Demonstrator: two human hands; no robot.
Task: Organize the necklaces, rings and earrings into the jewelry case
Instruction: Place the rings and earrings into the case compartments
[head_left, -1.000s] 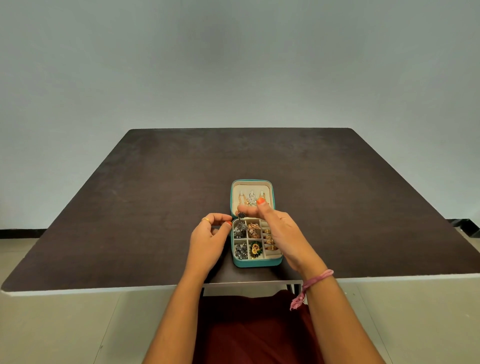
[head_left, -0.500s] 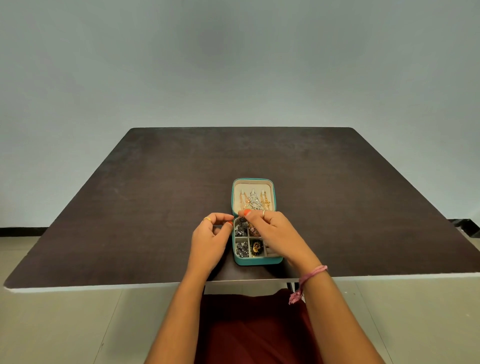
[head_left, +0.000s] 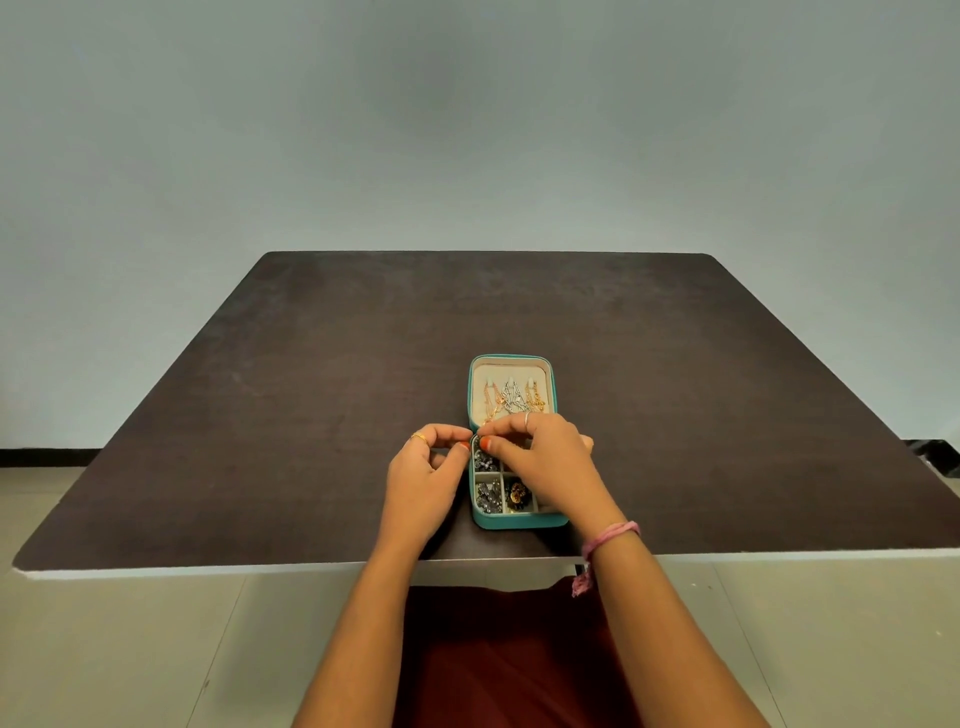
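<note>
Jewelry case (head_left: 519, 521) is sitting open on the dark worktop (head_left: 291, 415), near its front edge, roughly centre of the width. Lid is lying flat at 12 o'clock of the tray, with necklaces (head_left: 511, 401) hanging on its cream lining: rose-gold, silver, gold. Tray compartments at 6–7 o'clock are showing dark and silver earrings (head_left: 487, 497) plus one gold-and-dark piece.

Left hand (head_left: 423, 480) is resting just beside the case's left wall, at 9 o'clock, fingers curled, thumb and forefinger tips meeting at the tray's back-left corner. Right hand (head_left: 545, 460) is reaching over the tray from 3 o'clock, covering its right compartments, thumb and forefinger pinched at the same corner. Both are pinching something tiny there; can't tell what, too small.

Wide bare worktop is lying open at 9, 12 and 3 o'clock of the case. Only a narrow strip is separating the case from the front edge.
</note>
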